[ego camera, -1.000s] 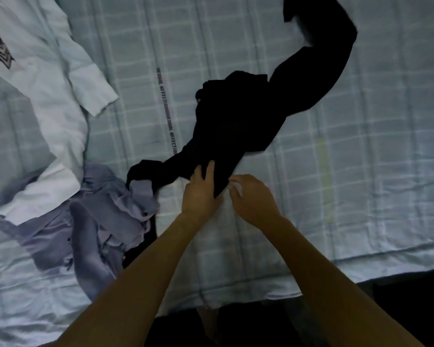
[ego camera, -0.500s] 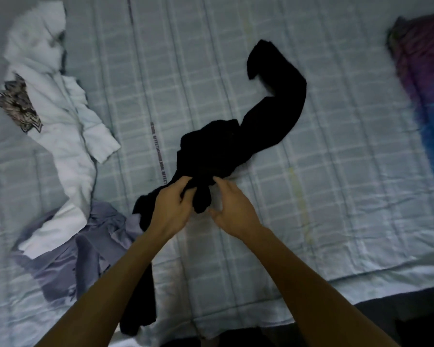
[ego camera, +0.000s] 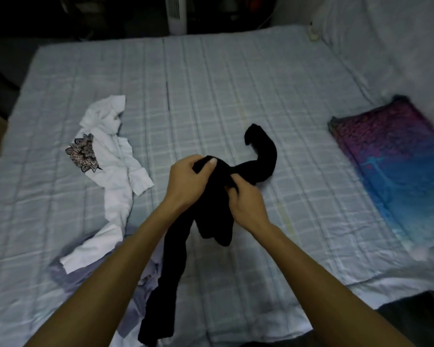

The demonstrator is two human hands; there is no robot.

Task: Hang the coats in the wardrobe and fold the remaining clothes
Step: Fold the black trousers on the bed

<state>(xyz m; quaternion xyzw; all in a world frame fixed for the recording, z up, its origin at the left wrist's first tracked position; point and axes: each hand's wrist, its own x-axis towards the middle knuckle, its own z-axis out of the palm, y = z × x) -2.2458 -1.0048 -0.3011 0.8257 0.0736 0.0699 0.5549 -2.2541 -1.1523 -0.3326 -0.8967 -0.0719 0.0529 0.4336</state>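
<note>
A black garment hangs bunched between both my hands above the bed, one long end trailing down toward the near edge and another curling away on the sheet. My left hand grips its top fold with thumb over the cloth. My right hand pinches the fabric just to the right. A white shirt with a dark patterned print lies crumpled to the left. A lavender garment lies partly under it and under my left forearm.
The bed carries a pale blue checked sheet. A folded purple and blue cloth lies at the right. A white pillow sits at the far right corner. A white upright appliance stands behind the bed.
Both hands have lifted the black garment off the sheet and gathered it higher. My view has tilted up, bringing the far side of the bed and the room behind into sight.
</note>
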